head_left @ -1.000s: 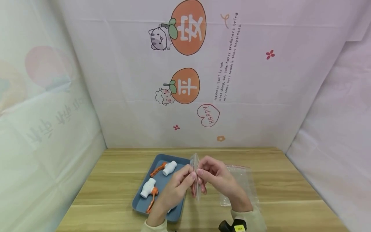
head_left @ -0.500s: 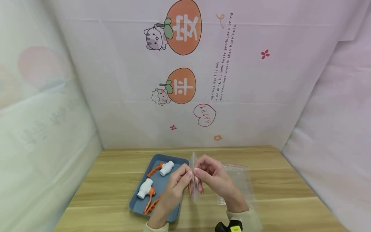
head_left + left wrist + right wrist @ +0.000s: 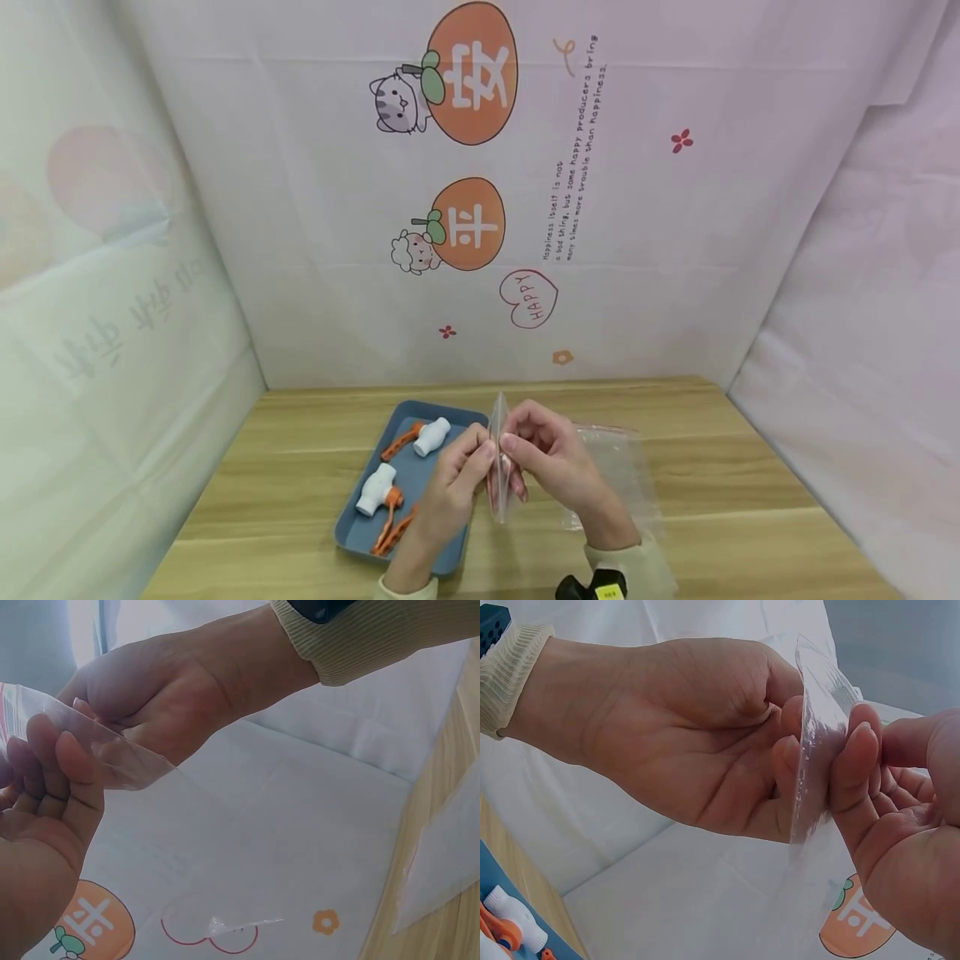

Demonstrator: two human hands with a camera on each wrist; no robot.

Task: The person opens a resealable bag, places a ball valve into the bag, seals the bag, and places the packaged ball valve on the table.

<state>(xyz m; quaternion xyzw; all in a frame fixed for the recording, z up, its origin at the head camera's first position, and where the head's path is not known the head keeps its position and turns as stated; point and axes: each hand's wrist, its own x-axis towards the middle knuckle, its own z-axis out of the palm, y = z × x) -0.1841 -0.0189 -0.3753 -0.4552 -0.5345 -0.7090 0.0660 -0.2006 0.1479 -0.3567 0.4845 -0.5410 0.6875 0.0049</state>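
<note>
A clear zip-lock bag [image 3: 500, 417] is held up edge-on between my two hands above the table. My left hand [image 3: 452, 483] pinches it near the mouth between thumb and fingers. From the other side, my right hand [image 3: 558, 462] pinches the same part, fingertips close to the left ones. In the left wrist view the bag [image 3: 142, 761] has a red strip at its mouth and hangs transparent below. The right wrist view has the bag [image 3: 817, 772] spread between the two hands.
Left of the hands, a blue-grey tray [image 3: 405, 406] holds white plastic valves [image 3: 377, 490] with orange lever handles [image 3: 401, 441]; the left forearm partly covers it. Another clear zip-lock bag [image 3: 618, 467] lies flat on the wooden table [image 3: 720, 500], right. White printed cloth [image 3: 637, 317] hangs behind.
The head view has shifted slightly, and another orange handle shows in the tray beside the left forearm. Both hands keep pinching the bag at nearly the same place.
</note>
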